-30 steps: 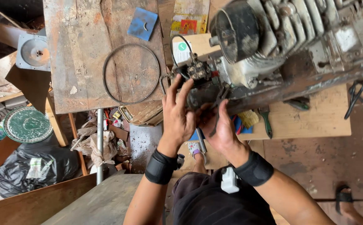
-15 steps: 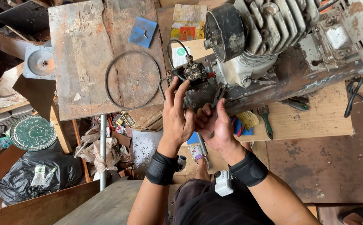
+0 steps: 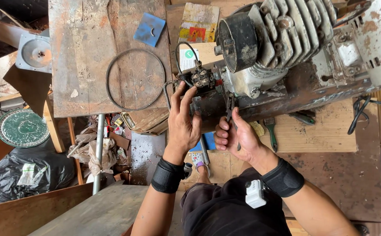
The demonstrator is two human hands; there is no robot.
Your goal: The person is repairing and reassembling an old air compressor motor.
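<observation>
While the left hand point(image 3: 184, 124) presses the small black switch block point(image 3: 201, 78) at the engine's point(image 3: 278, 57) left end, the right hand point(image 3: 234, 135) grips a thin tool point(image 3: 230, 109) just beside it; a slip could jab the fingers.

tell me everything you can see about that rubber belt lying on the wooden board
The rubber belt is a thin, dark closed loop, seemingly ribbed, lying flat in a rough circle on the worn, rust-stained wooden board. It looks slack and unmounted, running around nothing. A blue square sheet lies just beyond it, apart from it. Neither hand touches it: the left hand is on the small black part of the finned engine beside the board.
</observation>
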